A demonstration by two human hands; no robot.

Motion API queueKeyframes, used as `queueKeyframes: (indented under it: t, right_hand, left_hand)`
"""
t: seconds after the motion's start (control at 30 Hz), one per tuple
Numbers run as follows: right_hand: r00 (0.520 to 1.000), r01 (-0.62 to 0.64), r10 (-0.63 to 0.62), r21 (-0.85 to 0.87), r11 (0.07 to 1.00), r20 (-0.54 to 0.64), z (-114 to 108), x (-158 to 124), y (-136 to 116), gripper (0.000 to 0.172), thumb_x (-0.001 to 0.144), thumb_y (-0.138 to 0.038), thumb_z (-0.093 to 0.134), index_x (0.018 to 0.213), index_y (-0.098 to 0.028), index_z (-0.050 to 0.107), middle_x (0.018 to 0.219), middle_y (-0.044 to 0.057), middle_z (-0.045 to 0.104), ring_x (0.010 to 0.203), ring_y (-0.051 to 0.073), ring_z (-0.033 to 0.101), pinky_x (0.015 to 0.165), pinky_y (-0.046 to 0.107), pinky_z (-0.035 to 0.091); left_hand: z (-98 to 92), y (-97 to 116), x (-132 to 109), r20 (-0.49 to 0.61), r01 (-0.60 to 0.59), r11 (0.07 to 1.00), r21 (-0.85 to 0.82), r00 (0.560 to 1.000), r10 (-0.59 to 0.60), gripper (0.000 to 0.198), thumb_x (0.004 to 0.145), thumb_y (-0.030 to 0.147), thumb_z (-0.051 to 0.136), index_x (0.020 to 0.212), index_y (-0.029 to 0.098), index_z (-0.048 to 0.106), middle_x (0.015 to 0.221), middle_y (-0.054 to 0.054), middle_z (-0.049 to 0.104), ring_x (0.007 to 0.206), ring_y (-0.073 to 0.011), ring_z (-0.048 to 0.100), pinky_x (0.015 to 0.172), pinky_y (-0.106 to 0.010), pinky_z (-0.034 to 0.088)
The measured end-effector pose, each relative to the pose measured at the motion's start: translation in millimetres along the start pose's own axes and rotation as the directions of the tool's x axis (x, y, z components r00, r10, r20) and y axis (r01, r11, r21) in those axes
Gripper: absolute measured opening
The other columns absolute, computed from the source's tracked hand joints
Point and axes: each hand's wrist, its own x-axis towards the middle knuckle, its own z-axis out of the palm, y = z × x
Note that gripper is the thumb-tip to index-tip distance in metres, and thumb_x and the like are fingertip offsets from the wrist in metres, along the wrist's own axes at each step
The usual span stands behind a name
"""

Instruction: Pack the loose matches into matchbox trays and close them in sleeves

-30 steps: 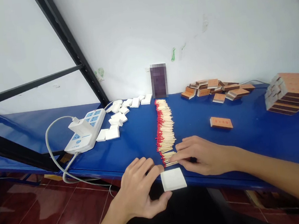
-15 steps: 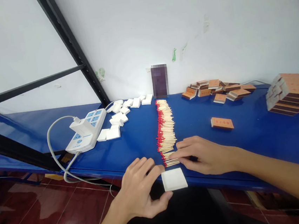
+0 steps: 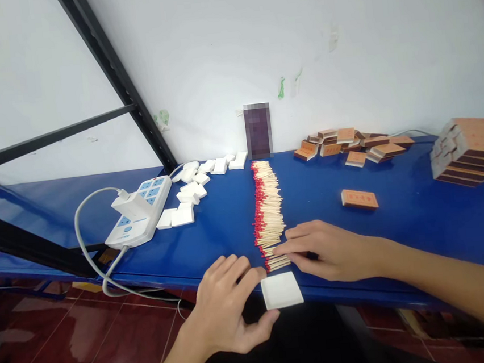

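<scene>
A white matchbox tray (image 3: 282,290) is at the blue table's front edge, its open side up. My left hand (image 3: 228,302) grips it, index finger at the upper left corner and thumb at the lower left. A long row of wooden matches (image 3: 272,201) with red heads pointing left runs from the wall to the tray. My right hand (image 3: 329,250) has its fingers curled, with index finger and thumb closed on a few matches at the row's near end. The exact number under those fingertips is hidden.
Several white trays (image 3: 189,195) lie to the left, beside a power strip (image 3: 138,214) with a plugged-in charger. At the right are one matchbox sleeve (image 3: 359,199), a loose pile of sleeves (image 3: 347,140) and a stack of matchboxes (image 3: 472,151). A blurred dark object (image 3: 258,131) leans on the wall.
Both hands stay almost where they were. The right index fingertip has shifted very slightly left over the matches; the tray has hardly moved.
</scene>
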Motion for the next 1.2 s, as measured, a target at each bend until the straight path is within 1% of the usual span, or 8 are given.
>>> queueKeyframes:
  t: [0.17, 0.4, 0.47, 0.63, 0.77, 0.93, 1.1, 1.2]
  right_hand:
    - [1.000, -0.014, 0.015, -0.014, 1.000, 0.010, 0.5, 0.4, 0.3, 0.031, 0.101, -0.017, 0.046, 0.120, -0.019, 0.070, 0.086, 0.005, 0.069, 0.077, 0.017, 0.061, 0.071, 0.029, 0.043]
    - [1.000, -0.004, 0.004, -0.013, 1.000, 0.015, 0.4, 0.0, 1.0, 0.030, 0.100, -0.016, 0.045, 0.113, -0.018, 0.072, 0.083, 0.004, 0.067, 0.075, 0.017, 0.059, 0.069, 0.029, 0.041]
    - [1.000, -0.005, 0.005, -0.014, 1.000, 0.011, 0.1, 0.5, 0.9, 0.028, 0.100, -0.016, 0.045, 0.109, -0.018, 0.071, 0.080, 0.003, 0.064, 0.073, 0.016, 0.057, 0.067, 0.028, 0.039]
    - [1.000, -0.024, 0.023, -0.027, 0.999, -0.007, 0.2, 3.4, 0.1, 0.024, 0.100, -0.018, 0.045, 0.093, -0.018, 0.068, 0.077, 0.002, 0.059, 0.070, 0.016, 0.054, 0.064, 0.028, 0.036]
    - [0.999, -0.049, 0.049, -0.021, 0.999, -0.006, 0.2, 4.0, -1.8, 0.024, 0.099, -0.015, 0.045, 0.095, -0.017, 0.069, 0.076, 0.001, 0.057, 0.066, 0.014, 0.052, 0.061, 0.028, 0.035]
    - [0.999, -0.037, 0.037, 0.002, 0.999, -0.024, -1.2, 3.3, -3.0, 0.026, 0.098, -0.016, 0.046, 0.087, -0.017, 0.069, 0.073, 0.001, 0.058, 0.065, 0.014, 0.053, 0.060, 0.026, 0.036]
    - [0.997, -0.055, 0.056, 0.025, 0.998, -0.045, -1.7, 4.2, -3.5, 0.023, 0.097, -0.017, 0.049, 0.101, -0.018, 0.072, 0.072, 0.000, 0.059, 0.062, 0.012, 0.053, 0.058, 0.025, 0.037]
    - [0.997, -0.065, 0.065, 0.003, 0.998, -0.038, -0.3, 4.0, -3.5, 0.020, 0.097, -0.021, 0.053, 0.093, -0.017, 0.072, 0.072, 0.000, 0.058, 0.062, 0.012, 0.052, 0.059, 0.025, 0.037]
  left_hand:
    - [0.2, 0.0, 0.6, 0.004, 0.001, 1.000, 0.002, 1.000, -0.001, 0.031, 0.080, 0.043, 0.060, 0.100, 0.019, 0.063, 0.087, -0.006, 0.065, 0.072, -0.0233, 0.059, 0.069, -0.038, 0.046]
    - [-0.4, 1.0, 0.3, -0.007, 0.006, 1.000, 0.009, 1.000, -0.006, 0.031, 0.082, 0.044, 0.058, 0.101, 0.020, 0.063, 0.089, -0.007, 0.066, 0.076, -0.0237, 0.061, 0.071, -0.038, 0.047]
    - [-0.6, 1.1, 0.5, -0.005, 0.005, 1.000, 0.014, 1.000, -0.005, 0.031, 0.082, 0.044, 0.057, 0.101, 0.020, 0.063, 0.089, -0.007, 0.066, 0.076, -0.0239, 0.062, 0.072, -0.038, 0.048]
    - [-0.1, 0.8, 0.5, -0.001, 0.006, 1.000, 0.001, 1.000, -0.006, 0.031, 0.081, 0.044, 0.059, 0.101, 0.020, 0.063, 0.087, -0.006, 0.065, 0.074, -0.0237, 0.061, 0.071, -0.039, 0.048]
    - [0.4, 0.8, 0.3, -0.006, 0.005, 1.000, 0.008, 1.000, -0.005, 0.032, 0.081, 0.044, 0.059, 0.102, 0.019, 0.063, 0.089, -0.007, 0.066, 0.075, -0.0244, 0.061, 0.070, -0.039, 0.048]
    - [0.4, 1.2, 0.8, -0.009, 0.000, 1.000, 0.018, 1.000, 0.000, 0.031, 0.082, 0.044, 0.058, 0.101, 0.019, 0.063, 0.090, -0.007, 0.065, 0.077, -0.0241, 0.062, 0.071, -0.039, 0.048]
    - [-0.1, 1.0, 0.2, -0.007, -0.002, 1.000, 0.010, 1.000, 0.002, 0.032, 0.084, 0.045, 0.055, 0.102, 0.020, 0.063, 0.088, -0.007, 0.065, 0.076, -0.0244, 0.061, 0.071, -0.040, 0.048]
    - [-1.4, 1.0, -0.2, 0.012, 0.002, 1.000, -0.020, 1.000, -0.002, 0.030, 0.083, 0.044, 0.055, 0.100, 0.020, 0.062, 0.086, -0.006, 0.064, 0.076, -0.0245, 0.061, 0.073, -0.040, 0.047]
